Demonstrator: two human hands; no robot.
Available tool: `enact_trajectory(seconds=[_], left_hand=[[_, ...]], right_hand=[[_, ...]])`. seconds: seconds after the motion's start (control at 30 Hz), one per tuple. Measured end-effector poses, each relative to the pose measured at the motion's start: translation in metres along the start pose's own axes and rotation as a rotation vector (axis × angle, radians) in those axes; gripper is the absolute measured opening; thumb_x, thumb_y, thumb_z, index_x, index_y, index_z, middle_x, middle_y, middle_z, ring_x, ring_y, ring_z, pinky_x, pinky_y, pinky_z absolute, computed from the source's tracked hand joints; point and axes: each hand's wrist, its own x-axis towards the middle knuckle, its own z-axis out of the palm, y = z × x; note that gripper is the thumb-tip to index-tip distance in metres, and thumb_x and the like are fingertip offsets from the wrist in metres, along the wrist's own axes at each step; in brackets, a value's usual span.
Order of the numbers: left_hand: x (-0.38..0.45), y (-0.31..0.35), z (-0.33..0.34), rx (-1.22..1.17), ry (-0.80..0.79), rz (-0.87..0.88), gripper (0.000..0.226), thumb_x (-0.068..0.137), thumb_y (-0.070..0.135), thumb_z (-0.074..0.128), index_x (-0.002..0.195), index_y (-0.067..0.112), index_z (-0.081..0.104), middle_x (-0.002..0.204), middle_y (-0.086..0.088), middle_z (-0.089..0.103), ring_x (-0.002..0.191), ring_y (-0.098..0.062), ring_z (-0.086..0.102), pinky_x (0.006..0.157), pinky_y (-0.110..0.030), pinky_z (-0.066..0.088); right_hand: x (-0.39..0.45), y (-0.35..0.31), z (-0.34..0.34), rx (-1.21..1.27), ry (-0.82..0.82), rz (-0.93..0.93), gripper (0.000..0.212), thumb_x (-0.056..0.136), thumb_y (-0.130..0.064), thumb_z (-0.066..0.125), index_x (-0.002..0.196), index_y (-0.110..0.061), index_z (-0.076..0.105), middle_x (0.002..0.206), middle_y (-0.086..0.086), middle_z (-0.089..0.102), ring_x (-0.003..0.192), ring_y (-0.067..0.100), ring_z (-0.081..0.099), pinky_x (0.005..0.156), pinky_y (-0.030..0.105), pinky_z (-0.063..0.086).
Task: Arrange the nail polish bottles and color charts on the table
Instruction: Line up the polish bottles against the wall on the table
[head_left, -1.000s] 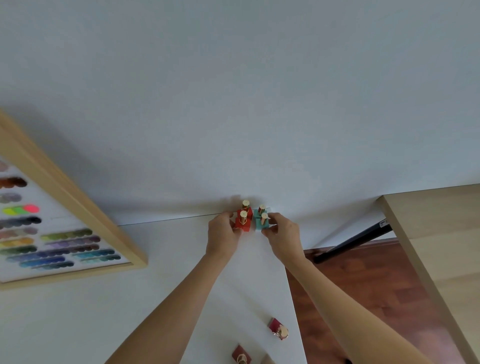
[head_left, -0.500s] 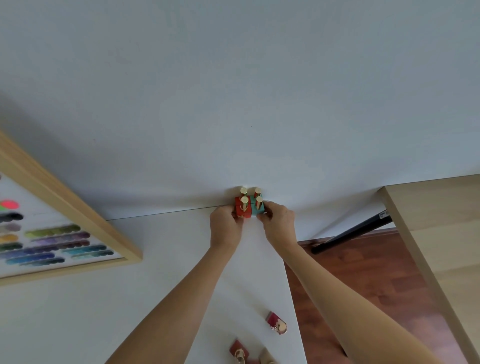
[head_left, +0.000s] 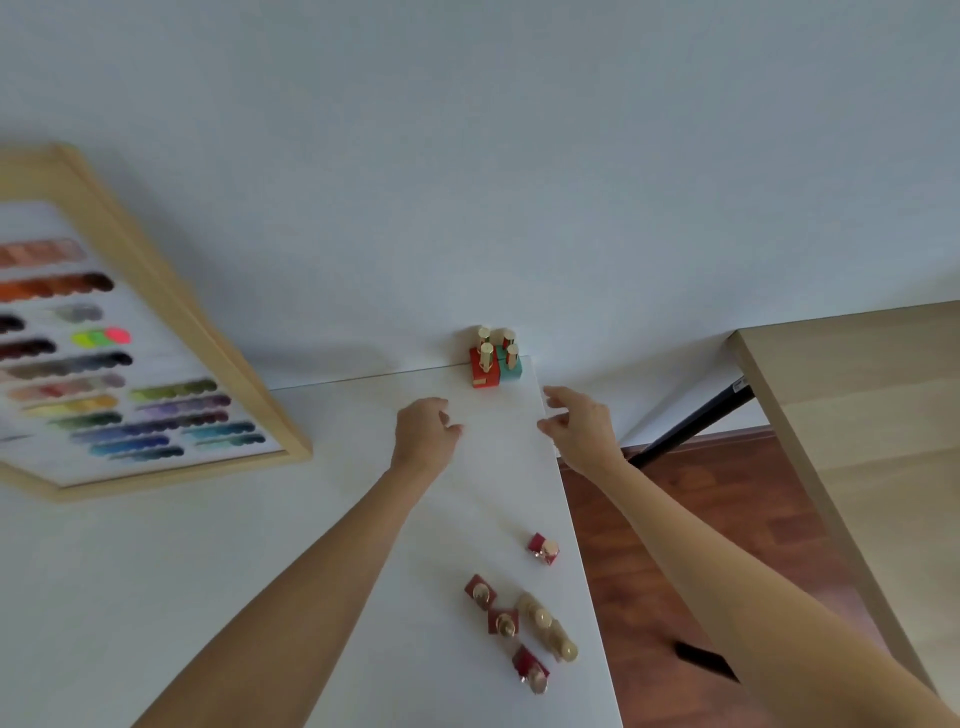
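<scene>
Several nail polish bottles with gold caps stand in a tight block at the far right corner of the white table, red ones on the left and teal ones on the right. My left hand and my right hand hover just short of the block, apart from it, fingers loosely curled and holding nothing. A wood-framed color chart with rows of swatches leans at the far left. Nearer to me stand a lone dark red bottle and a loose cluster of dark red and beige bottles.
The table's right edge runs close past the bottles, with red-brown wood floor beyond it. A light wooden tabletop stands to the right, with a black bar under it. A plain white wall rises behind the table.
Both hands have let go of the red and teal bottle block and drawn back toward me. The view has tilted down, showing more bottles near the front edge.
</scene>
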Motion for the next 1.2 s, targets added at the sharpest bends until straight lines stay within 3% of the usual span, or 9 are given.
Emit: enact_trajectory(seconds=[0.07, 0.17, 0.27, 0.43, 0.5, 0.6, 0.73, 0.97, 1.2], left_hand=[[-0.029, -0.013, -0.008, 0.001, -0.047, 0.030, 0.043, 0.082, 0.011, 0.070, 0.124, 0.002, 0.059, 0.105, -0.013, 0.067, 0.094, -0.020, 0.062, 0.088, -0.021, 0.043], [-0.075, -0.033, -0.017, 0.003, -0.092, 0.085, 0.037, 0.081, 0.009, 0.070, 0.118, 0.005, 0.064, 0.103, -0.012, 0.068, 0.086, -0.016, 0.063, 0.086, -0.019, 0.045], [-0.121, -0.051, -0.021, -0.009, -0.110, 0.116, 0.031, 0.082, 0.006, 0.068, 0.113, 0.006, 0.065, 0.102, -0.011, 0.068, 0.081, -0.013, 0.062, 0.082, -0.019, 0.047], [-0.174, -0.064, -0.020, -0.020, -0.136, 0.208, 0.035, 0.083, 0.004, 0.065, 0.118, 0.011, 0.063, 0.106, -0.008, 0.064, 0.086, -0.013, 0.062, 0.081, -0.018, 0.047], [-0.184, -0.060, -0.022, 0.000, -0.156, 0.280, 0.043, 0.084, 0.007, 0.067, 0.125, 0.018, 0.058, 0.109, -0.003, 0.060, 0.090, -0.011, 0.060, 0.081, -0.019, 0.048], [-0.187, -0.046, -0.026, 0.039, -0.193, 0.374, 0.051, 0.084, 0.008, 0.066, 0.131, 0.024, 0.054, 0.112, 0.002, 0.056, 0.093, -0.009, 0.059, 0.080, -0.015, 0.045], [-0.183, -0.026, -0.026, 0.141, -0.249, 0.439, 0.038, 0.085, 0.006, 0.065, 0.122, 0.018, 0.062, 0.110, -0.003, 0.063, 0.093, -0.016, 0.062, 0.082, -0.021, 0.049], [-0.189, -0.027, -0.028, 0.287, -0.231, 0.436, 0.015, 0.085, 0.008, 0.064, 0.100, 0.009, 0.068, 0.099, -0.010, 0.068, 0.091, -0.024, 0.063, 0.081, -0.030, 0.049], [-0.210, -0.045, -0.030, 0.238, -0.269, 0.392, 0.007, 0.084, 0.006, 0.064, 0.090, 0.010, 0.066, 0.090, -0.007, 0.069, 0.076, -0.017, 0.058, 0.069, -0.021, 0.045]], right_hand=[[-0.029, 0.009, -0.007, 0.005, -0.026, 0.003, 0.042, 0.086, -0.005, 0.064, 0.127, -0.012, 0.056, 0.115, 0.009, 0.065, 0.071, 0.005, 0.060, 0.069, 0.010, 0.047], [-0.074, 0.021, -0.017, 0.012, -0.038, 0.019, 0.035, 0.084, -0.007, 0.066, 0.118, -0.012, 0.062, 0.108, 0.005, 0.069, 0.082, 0.010, 0.065, 0.083, 0.022, 0.049], [-0.120, 0.032, -0.024, 0.043, -0.010, 0.056, 0.026, 0.083, -0.007, 0.067, 0.108, -0.013, 0.067, 0.098, 0.000, 0.072, 0.086, 0.007, 0.064, 0.090, 0.023, 0.049], [-0.188, 0.039, -0.026, 0.017, -0.040, 0.054, 0.018, 0.085, -0.007, 0.063, 0.086, -0.024, 0.068, 0.079, -0.015, 0.070, 0.073, 0.000, 0.064, 0.072, 0.016, 0.054], [-0.208, 0.036, -0.026, 0.040, -0.109, 0.022, 0.020, 0.083, -0.008, 0.064, 0.086, -0.027, 0.067, 0.082, -0.015, 0.070, 0.075, 0.000, 0.065, 0.069, 0.011, 0.053], [-0.230, 0.028, -0.021, 0.079, -0.205, -0.050, 0.021, 0.078, -0.020, 0.067, 0.093, -0.033, 0.065, 0.093, -0.015, 0.067, 0.078, 0.002, 0.065, 0.072, 0.018, 0.055], [-0.241, 0.020, -0.006, -0.020, -0.147, -0.102, 0.020, 0.079, -0.037, 0.070, 0.098, -0.031, 0.065, 0.096, -0.012, 0.061, 0.076, 0.002, 0.062, 0.064, 0.016, 0.049], [-0.245, 0.021, 0.001, -0.133, 0.024, -0.126, 0.012, 0.083, -0.013, 0.069, 0.095, -0.011, 0.069, 0.086, 0.003, 0.065, 0.072, 0.012, 0.058, 0.063, 0.014, 0.044], [-0.233, 0.021, -0.006, -0.167, 0.106, -0.132, 0.010, 0.085, 0.000, 0.062, 0.092, -0.004, 0.069, 0.087, 0.010, 0.066, 0.076, 0.022, 0.062, 0.069, 0.028, 0.052]])
